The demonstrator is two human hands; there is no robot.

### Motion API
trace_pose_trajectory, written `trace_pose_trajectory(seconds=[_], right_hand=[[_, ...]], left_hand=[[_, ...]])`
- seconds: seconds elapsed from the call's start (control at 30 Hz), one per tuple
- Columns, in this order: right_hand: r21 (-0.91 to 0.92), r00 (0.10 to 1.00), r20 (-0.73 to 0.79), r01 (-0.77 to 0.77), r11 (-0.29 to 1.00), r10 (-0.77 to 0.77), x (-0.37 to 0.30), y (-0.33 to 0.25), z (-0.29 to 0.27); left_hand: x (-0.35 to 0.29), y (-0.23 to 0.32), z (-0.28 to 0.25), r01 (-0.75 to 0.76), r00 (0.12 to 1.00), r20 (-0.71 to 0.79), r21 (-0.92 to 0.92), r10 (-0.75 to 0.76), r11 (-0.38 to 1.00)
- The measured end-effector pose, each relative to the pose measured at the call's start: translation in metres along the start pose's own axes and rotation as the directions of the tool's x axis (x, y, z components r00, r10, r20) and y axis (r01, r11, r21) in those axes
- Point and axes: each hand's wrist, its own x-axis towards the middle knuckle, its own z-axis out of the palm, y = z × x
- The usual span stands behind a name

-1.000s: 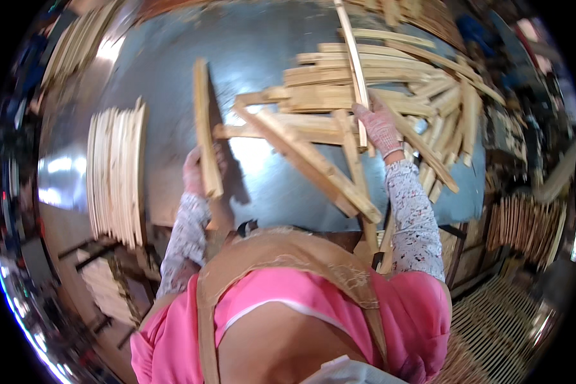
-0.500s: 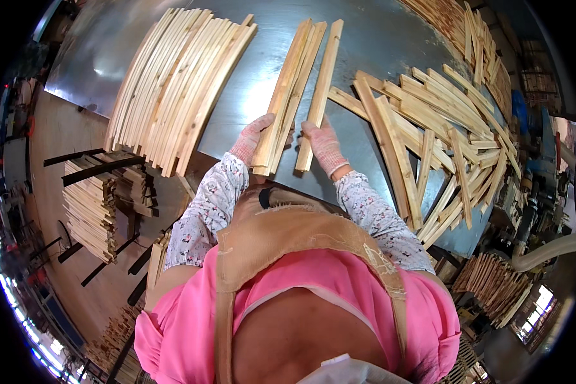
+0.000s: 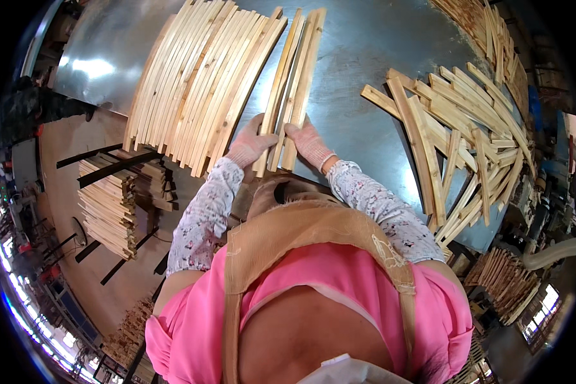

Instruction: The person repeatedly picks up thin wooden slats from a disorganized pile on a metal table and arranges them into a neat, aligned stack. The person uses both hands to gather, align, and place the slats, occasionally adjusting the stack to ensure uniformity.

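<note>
Slats – a small bundle – run lengthwise away from the body, near ends pinched between left hand and right hand, just right of the neat slat row.

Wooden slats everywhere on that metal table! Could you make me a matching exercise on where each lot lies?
Things:
1. neat row of slats
2. loose heap of slats
3. few slats between the left hand and right hand
4. stacked slats

Places:
A. right side of the table
B. below the table's edge, on a rack
C. left part of the table
D. table middle, near ends held

Pairs: 1-C, 2-A, 3-D, 4-B
</note>
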Motion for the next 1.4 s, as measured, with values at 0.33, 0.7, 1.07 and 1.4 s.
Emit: trace_pose_trajectory(seconds=[0.33,0.7,1.07,1.4], right_hand=[[0.213,0.99,0.118,0.046,0.976,-0.072,0.023,-0.104,0.048],[0.695,0.968,-0.244,0.128,0.707,0.065,-0.022,-0.05,-0.027],[0.544,0.959,-0.27,0.075,0.836,0.089,-0.039,-0.032,-0.069],[0.248,0.905,-0.396,0.27,0.93,-0.157,-0.059,-0.056,-0.074]], left_hand=[[-0.058,0.022,-0.064,0.006,0.974,0.179,-0.639,0.141,0.769],[-0.011,0.039,0.025,0.019,0.992,0.123,-0.31,0.021,0.951],[-0.028,-0.019,-0.001,0.178,0.785,-0.448,0.824,0.427,0.538],[0.03,0.071,0.059,0.037,0.975,0.193,-0.622,0.107,0.782]])
